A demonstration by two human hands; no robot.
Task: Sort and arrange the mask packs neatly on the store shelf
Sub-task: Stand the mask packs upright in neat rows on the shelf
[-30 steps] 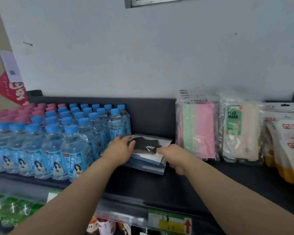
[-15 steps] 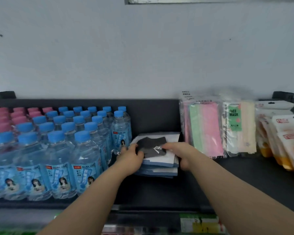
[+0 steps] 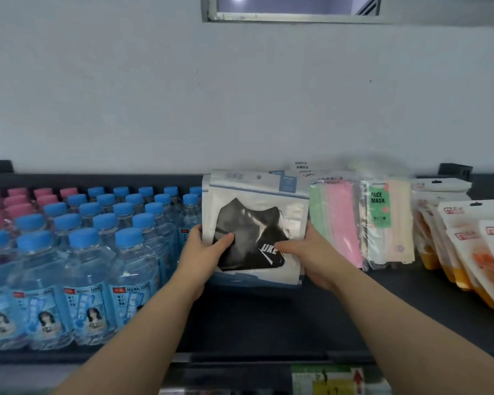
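Head view: two bare arms reach up to a dark store shelf (image 3: 268,323) by a pale wall.
Task's thing: the black mask packs (image 3: 257,220) are held up as one bunch, facing the person, with the bottom edge near the shelf floor.
Left hand (image 3: 203,252): at 9 o'clock of the bunch, pinching its side edge, thumb on the front, fingers tucked behind.
Right hand (image 3: 311,258): at 3 o'clock of the bunch, pinching the other side the same way.
Which way it lies: the bunch stands tall, its long side running from 12 to 6 o'clock, right between the hands.
Nearer hand: neither; both are on it alike.
Next move, my guess: push the bunch toward 12 o'clock, into the gap by the back wall, and keep it standing.
Tight spots: blue-cap bottles (image 3: 97,252) touch close at 9 o'clock; the pink and green pack (image 3: 337,220) is just beside at 3 o'clock.
Count of hands: two.
Count of black packs: maybe three or four; the edges blur together.
Count of other standing mask packs: two, the pink and green one and the cream Face Mask pack (image 3: 388,223).
Count of orange pouches (image 3: 468,238): at least four, leaning far out at 3 o'clock.
Count of bottles: over twenty blue caps, with pink-cap bottles (image 3: 17,201) behind at 10 o'clock.
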